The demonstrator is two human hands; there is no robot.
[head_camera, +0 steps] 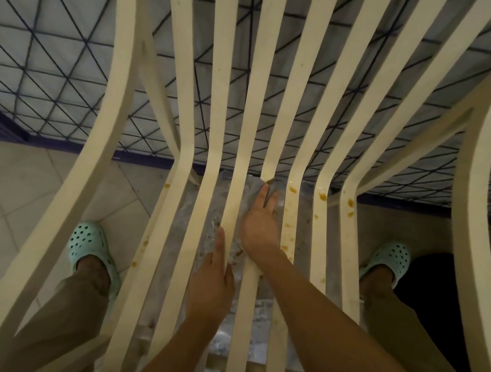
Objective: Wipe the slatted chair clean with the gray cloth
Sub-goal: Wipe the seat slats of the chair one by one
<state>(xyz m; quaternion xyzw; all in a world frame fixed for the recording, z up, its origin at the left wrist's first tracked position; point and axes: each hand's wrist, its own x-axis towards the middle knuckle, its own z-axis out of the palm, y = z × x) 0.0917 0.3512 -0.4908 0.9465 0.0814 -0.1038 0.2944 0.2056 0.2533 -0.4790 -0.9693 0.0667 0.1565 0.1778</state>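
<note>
Cream plastic slats of the chair (247, 124) are filling most of the view, and the person is standing over it with one foot on each side. The right hand (260, 221) is lying flat, fingers almost straight, and it is pressing the gray cloth (253, 191) on a middle slat close to the bend of the chair. The cloth is mostly hidden under this hand; only its edge is showing at the fingertips. The left hand (212, 280) is resting open on the slat just left of the cloth, one finger stretched forward, and it is not grasping anything; it seems to be steadying the chair.

I am judging the work as partly done. The middle slats around the cloth are looking mostly clean. Right of the cloth, three slats are carrying brown stains (290, 210), thick near the bend. Far left of the cloth, one slat is showing a few small spots (145, 243) too. The upper slats past the bend have only faint marks.

The gaps between slats are narrow, so the cloth could be slipping through an edge while moving sideways. Along each slat the way is free in both directions. Some shiny sheet is lying below the chair, under the cloth; what it is, I cannot tell.
</note>
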